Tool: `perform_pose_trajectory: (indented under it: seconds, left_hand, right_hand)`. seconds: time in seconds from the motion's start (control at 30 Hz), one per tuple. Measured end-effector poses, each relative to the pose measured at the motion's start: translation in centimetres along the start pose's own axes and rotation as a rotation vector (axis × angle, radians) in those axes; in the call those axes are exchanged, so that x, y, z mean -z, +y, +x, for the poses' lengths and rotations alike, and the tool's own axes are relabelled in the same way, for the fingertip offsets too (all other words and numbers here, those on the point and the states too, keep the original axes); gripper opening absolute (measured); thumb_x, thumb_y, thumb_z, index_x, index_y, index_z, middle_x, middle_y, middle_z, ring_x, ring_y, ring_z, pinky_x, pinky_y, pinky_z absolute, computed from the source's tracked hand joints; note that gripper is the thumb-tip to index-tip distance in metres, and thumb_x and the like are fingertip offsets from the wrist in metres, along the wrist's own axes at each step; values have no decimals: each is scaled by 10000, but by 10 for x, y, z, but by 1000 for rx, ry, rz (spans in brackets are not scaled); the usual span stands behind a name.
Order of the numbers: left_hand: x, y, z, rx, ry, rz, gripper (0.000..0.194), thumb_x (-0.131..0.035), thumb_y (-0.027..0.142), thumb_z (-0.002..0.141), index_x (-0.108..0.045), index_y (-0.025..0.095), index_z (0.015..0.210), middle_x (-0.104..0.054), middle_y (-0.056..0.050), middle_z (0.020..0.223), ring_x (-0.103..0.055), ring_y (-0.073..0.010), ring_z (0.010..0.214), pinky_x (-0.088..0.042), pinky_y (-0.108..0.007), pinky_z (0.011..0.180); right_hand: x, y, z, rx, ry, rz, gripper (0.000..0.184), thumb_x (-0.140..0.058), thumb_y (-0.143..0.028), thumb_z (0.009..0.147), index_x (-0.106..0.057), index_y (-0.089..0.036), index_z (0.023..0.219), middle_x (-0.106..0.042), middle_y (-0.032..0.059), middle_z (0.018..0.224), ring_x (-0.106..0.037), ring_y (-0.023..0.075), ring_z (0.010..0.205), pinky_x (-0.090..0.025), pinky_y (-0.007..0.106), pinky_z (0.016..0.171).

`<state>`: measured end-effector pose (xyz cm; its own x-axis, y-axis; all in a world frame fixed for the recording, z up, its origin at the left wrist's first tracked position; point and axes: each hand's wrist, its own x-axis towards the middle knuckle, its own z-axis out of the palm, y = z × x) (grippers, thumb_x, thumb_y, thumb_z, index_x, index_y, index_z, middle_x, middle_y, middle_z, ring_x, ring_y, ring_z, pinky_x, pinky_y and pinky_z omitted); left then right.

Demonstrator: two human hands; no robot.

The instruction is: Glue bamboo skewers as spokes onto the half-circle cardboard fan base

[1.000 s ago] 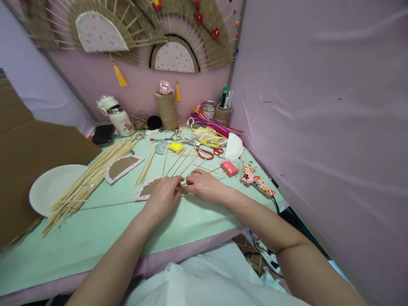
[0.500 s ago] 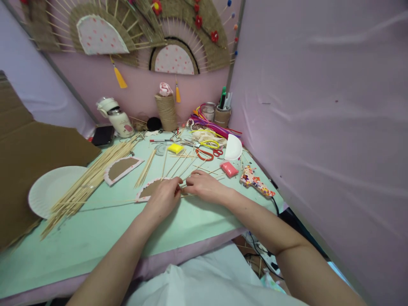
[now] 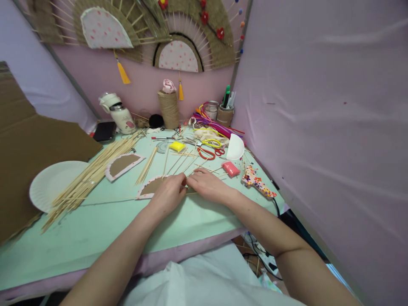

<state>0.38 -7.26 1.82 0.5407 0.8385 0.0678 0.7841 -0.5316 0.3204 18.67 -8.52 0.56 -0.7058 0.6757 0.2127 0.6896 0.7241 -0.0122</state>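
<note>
A cardboard half-circle (image 3: pixel 149 187) with a pink-spotted white rim lies flat on the table, its right part hidden under my hands. Thin bamboo sticks (image 3: pixel 181 163) fan out from its curved edge, away from me. My left hand (image 3: pixel 168 193) rests over the half-circle, fingers curled and closed; what they pinch is hidden. Beside it, almost touching its fingertips, my right hand (image 3: pixel 208 185) is closed at the inner end of a stick. A second cardboard half-circle (image 3: pixel 123 165) with the same rim lies to the left.
A bundle of bamboo sticks (image 3: pixel 92 178) crosses a paper plate (image 3: pixel 47 187) at left. Behind are yellow-handled scissors (image 3: pixel 210 143), a yellow packet (image 3: pixel 177 146) and a twine spool (image 3: pixel 168 110). At right lie a pink packet (image 3: pixel 231 169) and a flower-patterned glue gun (image 3: pixel 256 182).
The view has shifted slightly. My hands have drawn closer together at the right part of the half-circle, the left moving a little to the right.
</note>
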Motion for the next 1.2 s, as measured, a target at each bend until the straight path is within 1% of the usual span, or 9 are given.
perform_pose_trajectory:
  seconds: [0.23, 0.37, 0.43, 0.53, 0.6, 0.67, 0.83, 1.0, 1.2]
  left_hand:
    - [-5, 1, 4, 7, -28, -54, 128, -496, 156, 794, -409, 229, 736, -592, -15, 688, -540, -195, 661, -303, -285, 591]
    - [-7, 1, 3, 11, -23, -66, 104, -482, 142, 805, -450, 222, 747, -590, -8, 681, -522, -186, 650, -297, -286, 592]
    - [-7, 1, 3, 9, -32, -72, 97, -470, 137, 816, -477, 219, 766, -594, -7, 687, -517, -182, 647, -296, -287, 589]
    - [-7, 1, 2, -3, -40, -75, 111, -457, 125, 826, -495, 213, 771, -598, -13, 696, -515, -180, 655, -309, -290, 595]
    - [-6, 1, 2, -6, -39, -69, 122, -451, 119, 830, -498, 209, 764, -597, -17, 699, -512, -180, 660, -317, -291, 601]
    - [-6, 2, 3, -3, -40, -66, 128, -448, 114, 832, -496, 208, 760, -596, -19, 702, -512, -182, 667, -322, -291, 606]
    - [-2, 5, 2, 12, -54, -64, 135, -447, 108, 831, -485, 209, 749, -593, -22, 708, -515, -185, 683, -321, -290, 612]
    - [-2, 3, 1, -11, -49, -63, 148, -424, 112, 847, -484, 211, 754, -583, -21, 704, -508, -185, 675, -310, -292, 600]
    - [-1, 4, -1, -4, -49, -65, 151, -429, 112, 849, -491, 210, 752, -588, -22, 704, -517, -186, 677, -319, -295, 609]
  right_hand:
    - [-1, 0, -1, -16, 28, 16, 128, -471, -164, 987, -588, -168, 935, -666, 45, 904, -581, 188, 863, -346, 351, 1011]
    - [12, 4, -12, -94, 72, 38, 23, -575, -157, 925, -584, -172, 939, -670, 53, 927, -575, 206, 909, -368, 334, 954]
    - [24, 12, -26, -258, 135, 27, 82, -612, -183, 905, -583, -171, 980, -676, 80, 999, -571, 229, 977, -378, 328, 908]
    - [39, 27, -53, -634, 180, -92, 123, -578, -244, 929, -579, -160, 1019, -687, 119, 1005, -588, 258, 958, -373, 347, 864]
    - [42, 35, -69, -844, 108, -204, 203, -547, -329, 948, -579, -147, 1031, -692, 147, 1011, -600, 292, 966, -359, 378, 874]
    - [39, 39, -78, -955, -11, -253, 278, -555, -398, 940, -576, -141, 1043, -700, 160, 1020, -613, 308, 977, -335, 407, 918]
    - [26, 36, -80, -977, -142, -237, 313, -575, -402, 922, -550, -146, 1101, -718, 142, 1006, -636, 283, 978, -263, 441, 1005]
    - [28, 31, -82, -965, -69, -307, 254, -484, -364, 954, -578, -141, 1031, -715, 144, 970, -623, 285, 943, -258, 473, 1012]
    - [33, 16, -97, -926, 2, -364, 268, -505, -405, 938, -616, -162, 919, -704, 148, 938, -571, 304, 949, -265, 511, 1005]
